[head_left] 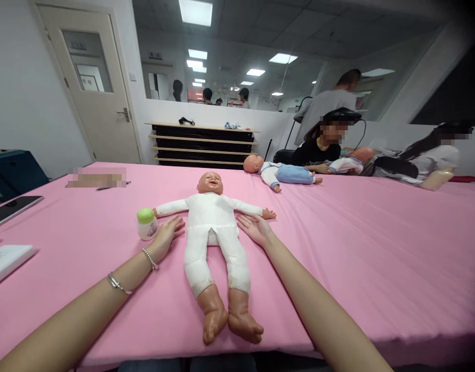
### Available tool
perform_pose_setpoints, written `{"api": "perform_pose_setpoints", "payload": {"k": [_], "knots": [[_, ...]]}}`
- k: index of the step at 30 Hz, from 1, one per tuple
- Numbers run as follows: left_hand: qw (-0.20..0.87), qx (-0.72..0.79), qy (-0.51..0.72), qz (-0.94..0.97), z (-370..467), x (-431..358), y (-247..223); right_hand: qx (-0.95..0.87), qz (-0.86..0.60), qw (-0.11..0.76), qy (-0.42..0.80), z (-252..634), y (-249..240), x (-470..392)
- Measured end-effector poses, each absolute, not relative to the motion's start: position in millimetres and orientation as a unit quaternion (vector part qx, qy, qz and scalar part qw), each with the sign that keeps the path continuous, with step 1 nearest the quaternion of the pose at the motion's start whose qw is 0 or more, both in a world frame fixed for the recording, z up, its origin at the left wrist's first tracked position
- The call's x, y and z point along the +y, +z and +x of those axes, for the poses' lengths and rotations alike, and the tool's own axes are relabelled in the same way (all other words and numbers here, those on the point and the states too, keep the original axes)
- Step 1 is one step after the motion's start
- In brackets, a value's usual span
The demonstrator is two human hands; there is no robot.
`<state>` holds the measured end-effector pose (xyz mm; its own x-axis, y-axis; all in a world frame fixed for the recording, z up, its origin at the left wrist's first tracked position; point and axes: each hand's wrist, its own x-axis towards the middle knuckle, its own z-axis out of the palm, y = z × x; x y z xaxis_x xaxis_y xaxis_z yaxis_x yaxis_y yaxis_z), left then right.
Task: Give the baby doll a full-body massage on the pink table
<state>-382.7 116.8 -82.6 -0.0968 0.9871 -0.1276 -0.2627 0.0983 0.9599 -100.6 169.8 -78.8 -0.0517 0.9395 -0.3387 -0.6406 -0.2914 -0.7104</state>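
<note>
A baby doll (212, 217) with a white cloth body lies on its back, its head away from me and its bare feet toward me. Beside its waist on the left rests my left hand (168, 235), fingers stretched out and holding nothing. My right hand (256, 230) lies on the other side, palm up, fingers extended near the doll's hip and below its arm. A small white jar (147, 230) with a green lid (145, 215) stands just left of my left hand, by the doll's hand.
Pink cloth (338, 258) covers the table. At left lie a phone (15, 211) and a white box (9, 261). A dressed doll (287, 173) lies at the far side. Co-workers (318, 147) sit at the back right, one touching another doll (348, 163). A shelf (204, 139) stands behind.
</note>
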Motion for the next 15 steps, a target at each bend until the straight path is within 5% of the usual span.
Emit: {"api": "perform_pose_setpoints", "payload": {"k": [7, 15], "knots": [[0.666, 0.43, 0.551, 0.261, -377, 160, -73, -0.138, -0.323, 0.579, 0.736, -94, -80, 184], [0.528, 0.508, 0.638, 0.237, -364, 217, -78, -0.136, -0.318, 0.691, 0.635, -106, -88, 240]]}}
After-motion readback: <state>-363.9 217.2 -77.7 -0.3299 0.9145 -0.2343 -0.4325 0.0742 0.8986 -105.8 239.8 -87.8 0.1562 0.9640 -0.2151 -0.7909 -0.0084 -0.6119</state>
